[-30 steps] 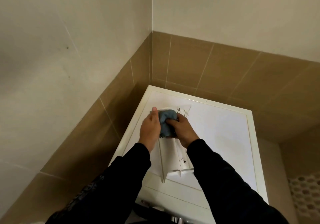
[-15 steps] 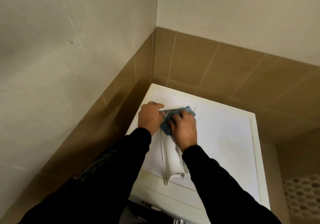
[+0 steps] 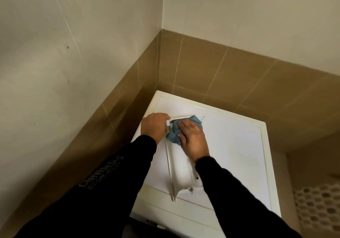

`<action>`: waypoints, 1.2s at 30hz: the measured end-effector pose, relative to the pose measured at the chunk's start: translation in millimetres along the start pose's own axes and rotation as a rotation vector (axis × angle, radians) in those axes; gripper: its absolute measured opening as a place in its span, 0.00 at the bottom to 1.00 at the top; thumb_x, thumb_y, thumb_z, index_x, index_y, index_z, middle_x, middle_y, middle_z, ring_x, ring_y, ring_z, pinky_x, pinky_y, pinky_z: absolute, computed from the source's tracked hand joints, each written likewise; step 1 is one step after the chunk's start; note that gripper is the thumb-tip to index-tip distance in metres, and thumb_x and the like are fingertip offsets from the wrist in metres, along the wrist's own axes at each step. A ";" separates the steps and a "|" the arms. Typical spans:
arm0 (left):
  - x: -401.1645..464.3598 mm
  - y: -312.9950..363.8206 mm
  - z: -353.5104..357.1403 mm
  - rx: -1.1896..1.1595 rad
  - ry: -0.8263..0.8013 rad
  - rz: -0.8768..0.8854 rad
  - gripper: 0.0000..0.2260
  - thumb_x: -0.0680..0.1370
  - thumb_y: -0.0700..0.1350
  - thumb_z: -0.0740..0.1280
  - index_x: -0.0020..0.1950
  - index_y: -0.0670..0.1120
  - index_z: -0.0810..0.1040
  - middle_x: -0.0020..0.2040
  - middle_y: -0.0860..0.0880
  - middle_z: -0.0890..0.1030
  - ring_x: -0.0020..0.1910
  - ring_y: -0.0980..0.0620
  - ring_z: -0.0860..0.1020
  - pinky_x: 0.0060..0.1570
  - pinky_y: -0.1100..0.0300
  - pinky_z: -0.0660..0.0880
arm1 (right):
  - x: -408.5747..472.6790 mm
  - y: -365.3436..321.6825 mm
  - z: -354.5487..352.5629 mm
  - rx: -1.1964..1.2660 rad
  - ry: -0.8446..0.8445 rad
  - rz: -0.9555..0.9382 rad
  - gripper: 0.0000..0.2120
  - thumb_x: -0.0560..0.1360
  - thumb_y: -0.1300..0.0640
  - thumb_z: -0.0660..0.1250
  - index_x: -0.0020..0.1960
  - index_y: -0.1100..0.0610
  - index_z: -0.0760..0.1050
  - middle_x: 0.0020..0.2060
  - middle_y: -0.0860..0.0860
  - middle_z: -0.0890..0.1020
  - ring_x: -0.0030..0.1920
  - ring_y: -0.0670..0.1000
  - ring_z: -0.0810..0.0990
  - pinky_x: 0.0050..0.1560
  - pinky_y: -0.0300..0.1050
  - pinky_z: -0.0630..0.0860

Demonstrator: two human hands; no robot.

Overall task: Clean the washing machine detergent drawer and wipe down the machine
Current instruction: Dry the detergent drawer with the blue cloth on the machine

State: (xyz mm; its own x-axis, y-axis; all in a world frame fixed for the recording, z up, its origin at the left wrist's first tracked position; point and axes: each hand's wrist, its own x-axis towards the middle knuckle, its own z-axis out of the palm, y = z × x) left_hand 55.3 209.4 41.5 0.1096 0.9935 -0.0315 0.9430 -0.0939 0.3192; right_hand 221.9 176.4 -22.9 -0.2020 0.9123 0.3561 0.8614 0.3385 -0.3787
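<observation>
Head camera looks steeply down, close over the washing machine (image 3: 230, 145) top.

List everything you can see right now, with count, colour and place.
Washing machine: one, white, in the tiled corner.
Detergent drawer: one, white, lying on the machine's top.
Cloth: one, blue, on the drawer's far end.
Wall tiles: many, tan, behind and left of the machine.
Left hand: holds the drawer's far end.
Right hand: fingers flat, pressing the cloth.
Sleeves: two, black.
</observation>
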 end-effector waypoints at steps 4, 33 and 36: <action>1.1 1.7 1.6 -0.018 0.013 -0.023 0.15 0.82 0.45 0.63 0.68 0.50 0.76 0.65 0.50 0.79 0.62 0.49 0.77 0.61 0.58 0.73 | 4.4 -39.1 14.3 0.027 0.077 0.262 0.16 0.77 0.58 0.62 0.62 0.60 0.79 0.63 0.57 0.79 0.68 0.59 0.73 0.72 0.59 0.64; 1.4 8.8 -10.5 0.311 -0.112 0.131 0.12 0.81 0.42 0.61 0.63 0.46 0.77 0.58 0.45 0.80 0.57 0.45 0.78 0.53 0.54 0.75 | 47.6 39.5 -32.1 0.524 0.144 1.026 0.12 0.73 0.60 0.71 0.33 0.53 0.73 0.37 0.52 0.80 0.41 0.56 0.78 0.47 0.43 0.75; 3.4 11.2 -12.0 0.311 -0.105 0.136 0.11 0.81 0.42 0.60 0.62 0.46 0.77 0.57 0.45 0.81 0.55 0.45 0.79 0.51 0.55 0.75 | 59.3 40.6 -37.6 0.498 0.096 1.081 0.11 0.73 0.62 0.68 0.33 0.53 0.72 0.40 0.55 0.80 0.48 0.60 0.81 0.51 0.47 0.76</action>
State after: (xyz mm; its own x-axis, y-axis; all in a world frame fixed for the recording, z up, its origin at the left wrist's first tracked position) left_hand 62.5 212.4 56.3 0.2573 0.9600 -0.1104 0.9663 -0.2562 0.0243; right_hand 262.4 235.5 15.0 0.5707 0.7658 -0.2965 0.2837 -0.5227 -0.8039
